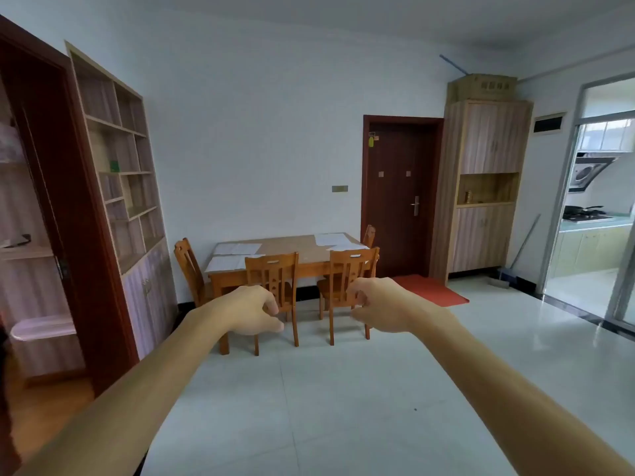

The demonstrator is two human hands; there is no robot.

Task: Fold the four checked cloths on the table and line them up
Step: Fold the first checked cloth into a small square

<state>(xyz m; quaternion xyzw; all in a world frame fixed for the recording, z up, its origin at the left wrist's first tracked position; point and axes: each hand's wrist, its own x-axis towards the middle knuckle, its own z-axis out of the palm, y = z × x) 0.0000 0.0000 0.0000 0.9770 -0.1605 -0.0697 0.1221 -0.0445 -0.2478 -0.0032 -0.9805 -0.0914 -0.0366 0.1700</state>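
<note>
Across the room, against white wall: wooden tabletop (292,243), well apart from both hands. Four pale cloths lying flat on it — two at left end (237,249) (225,263), two at right end (331,238) (347,248). Check pattern too faint to resolve at this range. Chairs at near side (273,269) (350,269), at left end (187,261), at far right corner (369,235). Pale glossy tiled floor (309,389). Dark red door (400,194) behind; red mat (429,288) before it. Open shelving (120,173) at left, tall cabinet (488,187) at right, kitchen doorway (594,207) at far right.

Left hand (252,310) and right hand (376,307) raised in mid-air, empty; each grip loosely curled, fingers bent toward thumb, pinching nothing. Forearms cut off by lower frame edge. Far chair mostly hidden behind tabletop. Room beyond left doorway dim, contents unclear.
</note>
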